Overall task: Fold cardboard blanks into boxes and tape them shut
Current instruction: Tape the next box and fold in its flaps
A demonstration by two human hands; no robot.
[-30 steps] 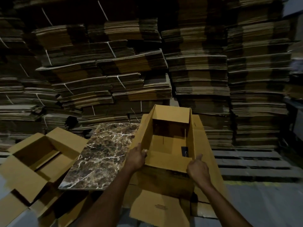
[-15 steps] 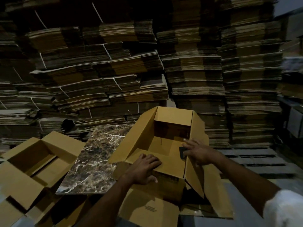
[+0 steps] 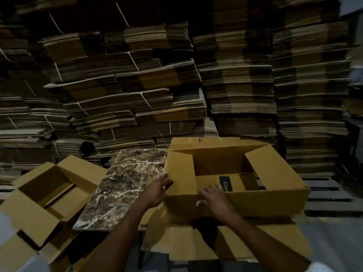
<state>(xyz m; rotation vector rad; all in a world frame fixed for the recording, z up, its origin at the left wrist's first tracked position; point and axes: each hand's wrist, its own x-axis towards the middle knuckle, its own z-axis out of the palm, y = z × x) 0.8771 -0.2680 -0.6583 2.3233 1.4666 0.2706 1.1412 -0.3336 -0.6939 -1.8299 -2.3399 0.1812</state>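
A brown cardboard box stands open-topped in front of me, its long side toward me and its flaps folded partly inward. My left hand touches the box's left corner beside the left flap, fingers spread. My right hand rests over the near wall, fingers reaching inside next to a dark blue printed label. Whether either hand grips the cardboard is unclear. A flat cardboard blank lies under the box, close to me.
A second open box sits at the left. A brown marble-patterned slab lies between the two boxes. Tall stacks of strapped flat blanks fill the background. Wooden pallet boards lie at the right on a grey floor.
The box has been turned so its long side faces me and sits further right. My left hand shifted to its left corner; my right hand came back to the near wall.
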